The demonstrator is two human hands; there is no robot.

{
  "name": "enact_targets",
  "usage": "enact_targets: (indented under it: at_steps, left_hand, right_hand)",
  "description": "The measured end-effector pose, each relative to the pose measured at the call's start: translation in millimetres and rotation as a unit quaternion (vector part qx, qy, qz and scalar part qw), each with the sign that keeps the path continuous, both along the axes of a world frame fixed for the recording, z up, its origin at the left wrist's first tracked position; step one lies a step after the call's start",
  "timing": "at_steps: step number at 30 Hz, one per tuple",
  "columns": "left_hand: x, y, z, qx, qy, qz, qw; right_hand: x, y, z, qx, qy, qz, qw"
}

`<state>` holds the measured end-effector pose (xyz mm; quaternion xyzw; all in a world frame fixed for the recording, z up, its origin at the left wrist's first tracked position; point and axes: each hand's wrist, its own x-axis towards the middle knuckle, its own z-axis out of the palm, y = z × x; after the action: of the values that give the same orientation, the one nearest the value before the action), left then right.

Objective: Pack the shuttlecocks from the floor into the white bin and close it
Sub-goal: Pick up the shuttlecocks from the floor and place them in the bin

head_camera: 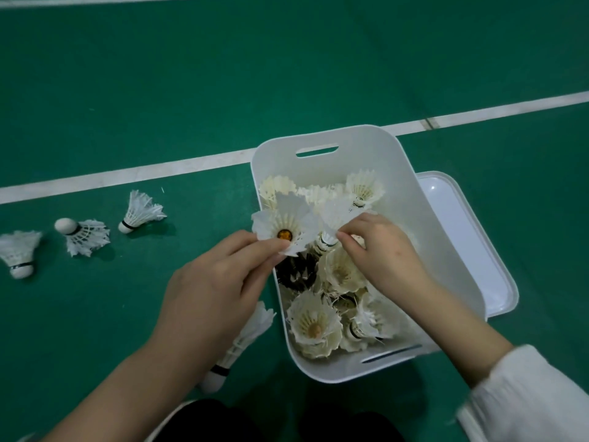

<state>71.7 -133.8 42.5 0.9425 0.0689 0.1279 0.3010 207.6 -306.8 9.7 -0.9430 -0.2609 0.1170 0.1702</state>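
The white bin [322,140] stands open on the green floor, filled with several feather shuttlecocks [314,322]. Over its left rim my left hand [210,288] pinches the feathers of a white shuttlecock [285,228] whose open skirt faces me. My right hand [379,250] is inside the bin and pinches the feather edge of another shuttlecock [334,218]. Three shuttlecocks lie on the floor to the left [140,212], [83,236], [19,253]. One more shuttlecock [237,346] lies under my left forearm beside the bin.
The bin's white lid [462,237] lies flat on the floor against the bin's right side. A white court line [127,175] runs behind the bin. My dark trouser legs [223,422] show at the bottom edge.
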Motion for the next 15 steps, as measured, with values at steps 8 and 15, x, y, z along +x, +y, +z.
enact_targets:
  at_steps: [8, 15]
  left_hand:
    - [1, 0, -2, -0.01, 0.001, -0.001, 1.0]
    - [1, 1, 0, -0.015, -0.014, -0.025, 0.999]
  right_hand:
    - [-2, 9, -5, -0.056, -0.002, -0.004, 0.998]
    - [-40, 3, 46, 0.142, 0.034, 0.079, 0.986]
